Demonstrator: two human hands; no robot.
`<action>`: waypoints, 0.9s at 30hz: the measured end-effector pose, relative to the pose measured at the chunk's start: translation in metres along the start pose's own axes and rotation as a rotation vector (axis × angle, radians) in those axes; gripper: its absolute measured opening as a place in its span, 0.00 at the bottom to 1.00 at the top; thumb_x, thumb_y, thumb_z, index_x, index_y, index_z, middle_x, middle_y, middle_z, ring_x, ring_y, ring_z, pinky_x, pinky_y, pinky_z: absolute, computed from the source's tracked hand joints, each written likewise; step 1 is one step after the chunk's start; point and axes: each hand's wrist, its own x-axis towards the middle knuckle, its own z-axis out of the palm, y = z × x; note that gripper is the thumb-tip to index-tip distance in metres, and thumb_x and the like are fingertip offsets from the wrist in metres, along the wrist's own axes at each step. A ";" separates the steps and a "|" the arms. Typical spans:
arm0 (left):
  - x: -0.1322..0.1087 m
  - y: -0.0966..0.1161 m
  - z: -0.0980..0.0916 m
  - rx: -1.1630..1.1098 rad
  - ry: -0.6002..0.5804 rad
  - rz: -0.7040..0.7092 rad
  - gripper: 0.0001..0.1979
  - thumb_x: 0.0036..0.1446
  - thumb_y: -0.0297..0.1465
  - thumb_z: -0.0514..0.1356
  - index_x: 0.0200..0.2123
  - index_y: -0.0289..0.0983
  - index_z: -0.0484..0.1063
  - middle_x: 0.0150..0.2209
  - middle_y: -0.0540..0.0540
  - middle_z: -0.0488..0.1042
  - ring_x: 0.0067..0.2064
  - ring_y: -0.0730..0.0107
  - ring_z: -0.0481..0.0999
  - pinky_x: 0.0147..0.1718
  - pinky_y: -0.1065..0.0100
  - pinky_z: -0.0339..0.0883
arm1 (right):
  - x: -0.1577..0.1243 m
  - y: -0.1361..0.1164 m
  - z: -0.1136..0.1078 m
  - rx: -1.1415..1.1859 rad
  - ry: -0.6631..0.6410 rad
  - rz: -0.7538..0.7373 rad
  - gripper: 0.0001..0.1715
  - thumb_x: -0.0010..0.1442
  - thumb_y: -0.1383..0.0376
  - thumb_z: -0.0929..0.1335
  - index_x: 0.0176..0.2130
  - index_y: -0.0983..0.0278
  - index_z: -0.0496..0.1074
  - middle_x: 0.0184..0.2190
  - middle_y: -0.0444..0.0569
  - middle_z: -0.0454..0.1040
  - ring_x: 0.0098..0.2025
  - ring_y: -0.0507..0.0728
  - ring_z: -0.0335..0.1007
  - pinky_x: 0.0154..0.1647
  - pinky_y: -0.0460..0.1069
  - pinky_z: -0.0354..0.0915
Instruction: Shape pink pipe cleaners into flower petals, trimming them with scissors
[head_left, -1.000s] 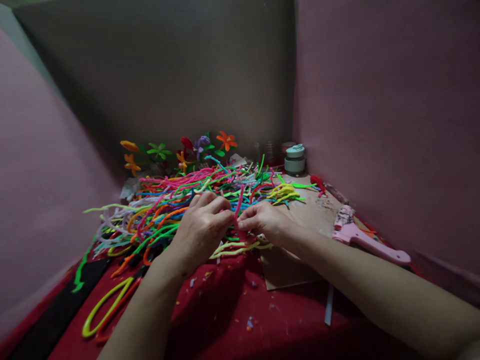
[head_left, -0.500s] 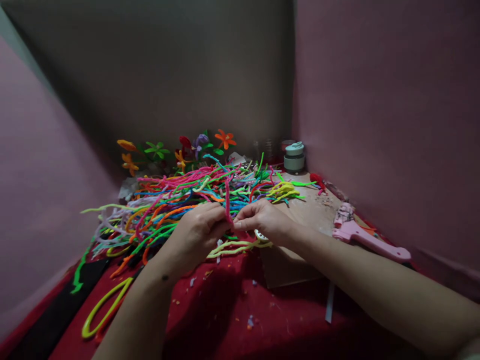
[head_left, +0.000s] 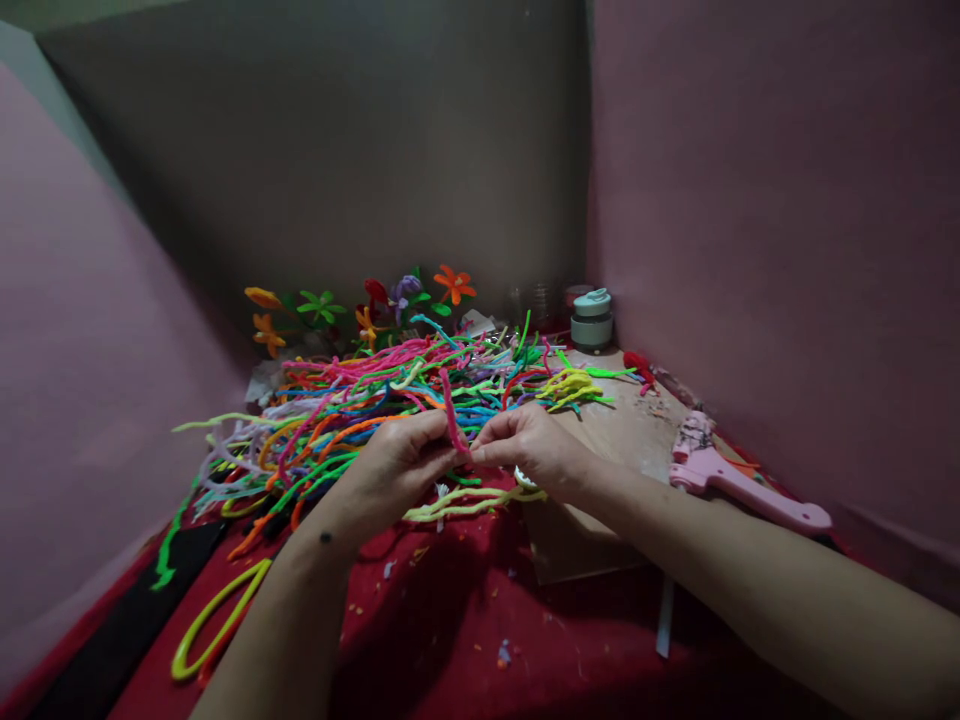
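Observation:
A pink pipe cleaner (head_left: 451,408) stands up between my two hands, its lower part bent near the fingertips. My left hand (head_left: 405,452) is closed on it from the left, thumb and fingers pinched. From the right, my right hand (head_left: 517,440) pinches its lower end. Behind both hands spreads a large heap of pipe cleaners (head_left: 352,385) in many colours. Just below the hands, several pale yellow pipe cleaners (head_left: 469,503) lie on the red cloth (head_left: 442,640). My fingers hide part of the pink piece.
Pipe-cleaner flowers (head_left: 319,306) stand at the back. A lidded jar (head_left: 592,320) sits in the back corner on a brown board (head_left: 626,430). At the right lies a pink glue gun (head_left: 739,485). Yellow scissor handles (head_left: 217,620) show beside my left forearm.
The upright pink pipe cleaner now leans left and its top sits a little lower. Both hands keep their pinch, close together. The whole view has shifted slightly.

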 end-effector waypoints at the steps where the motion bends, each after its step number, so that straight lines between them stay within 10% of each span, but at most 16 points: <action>1: 0.000 0.001 0.000 -0.039 -0.005 -0.013 0.08 0.52 0.33 0.56 0.30 0.34 0.72 0.26 0.50 0.70 0.27 0.74 0.66 0.25 0.75 0.60 | -0.001 0.001 0.000 -0.041 0.004 -0.021 0.04 0.41 0.68 0.69 0.19 0.68 0.71 0.14 0.40 0.65 0.19 0.47 0.55 0.22 0.44 0.52; 9: 0.005 -0.005 0.009 -0.574 0.009 -0.399 0.09 0.44 0.34 0.61 0.22 0.33 0.68 0.15 0.55 0.60 0.16 0.82 0.55 0.15 0.76 0.47 | -0.010 0.006 0.005 -0.690 0.197 -0.599 0.09 0.51 0.72 0.63 0.23 0.67 0.71 0.22 0.47 0.69 0.26 0.51 0.62 0.29 0.46 0.57; 15: 0.011 -0.018 0.023 -1.074 -0.149 -0.440 0.12 0.45 0.34 0.61 0.19 0.34 0.62 0.14 0.55 0.57 0.14 0.82 0.53 0.13 0.75 0.47 | -0.016 0.006 0.003 -0.918 0.282 -0.880 0.10 0.54 0.71 0.61 0.26 0.67 0.70 0.24 0.50 0.70 0.29 0.53 0.62 0.32 0.48 0.57; 22: 0.004 -0.004 0.009 -0.654 0.344 -0.058 0.07 0.45 0.31 0.64 0.29 0.37 0.70 0.27 0.51 0.68 0.28 0.76 0.67 0.26 0.74 0.62 | -0.016 -0.010 0.006 -0.304 0.201 -0.511 0.06 0.52 0.69 0.65 0.25 0.66 0.70 0.22 0.45 0.68 0.26 0.50 0.62 0.28 0.46 0.58; 27: -0.002 -0.001 -0.001 -0.245 0.306 0.282 0.06 0.48 0.28 0.62 0.33 0.40 0.75 0.36 0.46 0.67 0.41 0.67 0.67 0.40 0.67 0.62 | -0.017 -0.017 0.005 0.056 0.023 -0.241 0.04 0.47 0.68 0.67 0.23 0.67 0.70 0.18 0.41 0.65 0.22 0.47 0.57 0.24 0.45 0.55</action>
